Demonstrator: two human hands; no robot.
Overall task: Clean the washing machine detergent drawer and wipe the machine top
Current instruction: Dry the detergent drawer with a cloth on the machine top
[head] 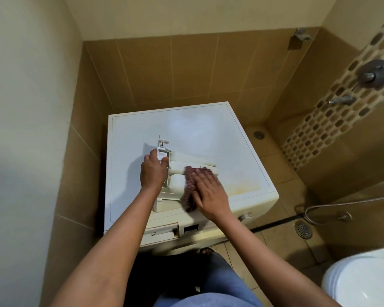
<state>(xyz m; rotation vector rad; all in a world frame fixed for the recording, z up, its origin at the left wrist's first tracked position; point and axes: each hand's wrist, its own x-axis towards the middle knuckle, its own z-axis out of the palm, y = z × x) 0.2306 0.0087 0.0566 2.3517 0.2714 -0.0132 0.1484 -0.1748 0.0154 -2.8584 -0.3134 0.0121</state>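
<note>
1. Left hand [153, 171] grips the detergent drawer [177, 171] at its 9 o'clock end, fingers curled over the rim.
2. Right hand [208, 191] lies flat, pressing a reddish cloth [189, 189] onto the drawer's 3 o'clock half.
3. Drawer lies mid machine top [208, 129]; empty slot [164, 231] at 6 o'clock.
4. Likely best: brace hard with the left so the drawer can't slide, use short strokes, work the cloth into compartment corners.
5. Yellowish stain [246, 187] at 4 o'clock probably needs wiping too.

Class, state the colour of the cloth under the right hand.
The cloth on the detergent drawer is mottled reddish-brown; head view.
</note>
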